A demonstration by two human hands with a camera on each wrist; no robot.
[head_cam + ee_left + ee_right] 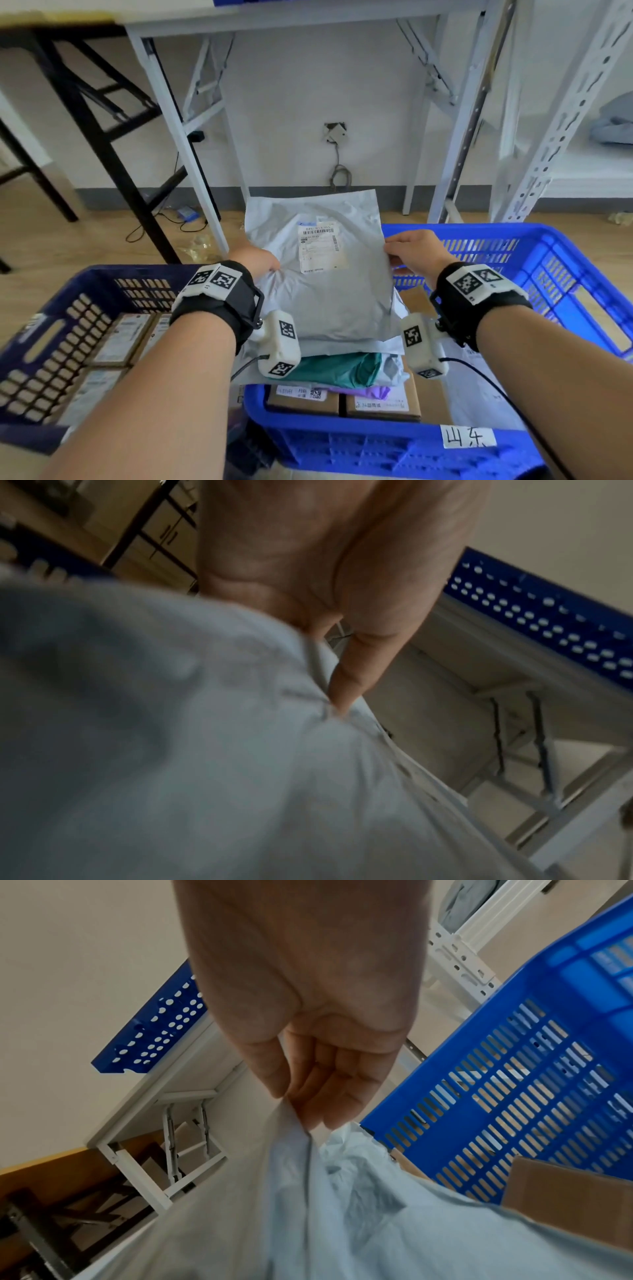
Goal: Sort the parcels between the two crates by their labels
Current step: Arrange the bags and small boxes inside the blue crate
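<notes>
A: Anything readable?
B: Bright blue crate is carrying a handwritten tag reading 山东. Shipping label on the grey poly mailer is showing barcodes, text too blurred.
A: Hands?
B: Left hand is pinching the mailer's left edge, right hand is pinching its right edge, holding it flat above the bright crate's parcels. Dark blue crate is sitting left.

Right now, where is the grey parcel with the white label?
In the head view the grey parcel is at centre, held by the left hand and right hand above the bright blue crate.
</notes>
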